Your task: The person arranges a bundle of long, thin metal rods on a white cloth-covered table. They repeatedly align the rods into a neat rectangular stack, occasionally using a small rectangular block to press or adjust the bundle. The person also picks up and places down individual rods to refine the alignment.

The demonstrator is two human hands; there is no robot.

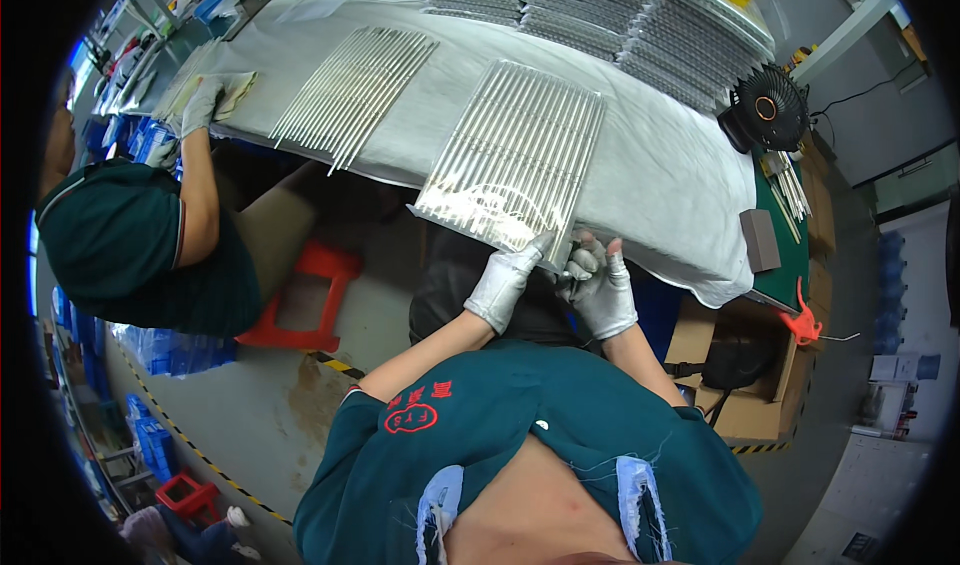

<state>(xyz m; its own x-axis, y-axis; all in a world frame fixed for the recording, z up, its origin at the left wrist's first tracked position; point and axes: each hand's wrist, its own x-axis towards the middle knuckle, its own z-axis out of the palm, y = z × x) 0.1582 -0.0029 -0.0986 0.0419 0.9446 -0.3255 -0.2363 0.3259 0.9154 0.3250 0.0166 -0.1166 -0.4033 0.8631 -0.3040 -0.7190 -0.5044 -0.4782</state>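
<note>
In front of me a clear plastic tray (pixel 515 155) filled with rows of shiny metal rods lies on the white-covered table, its near edge reaching past the table's edge. My left hand (pixel 503 283), in a grey-white glove, grips that near edge close to the right corner. Just right of the corner is my right hand (pixel 602 293), gloved with some fingertips bare. Its fingers are curled together; whatever they may hold is too small to make out. Farther left, a spread of similar metal rods (pixel 352 95) lies side by side on the cloth.
Tall stacks of filled trays (pixel 590 15) stand at the back. On the right are a black fan (pixel 768 110), a grey block (pixel 760 241) and a red air gun (pixel 803 317). A co-worker (pixel 130 245) works at left beside a red stool (pixel 310 300). An open carton (pixel 745 405) stands below.
</note>
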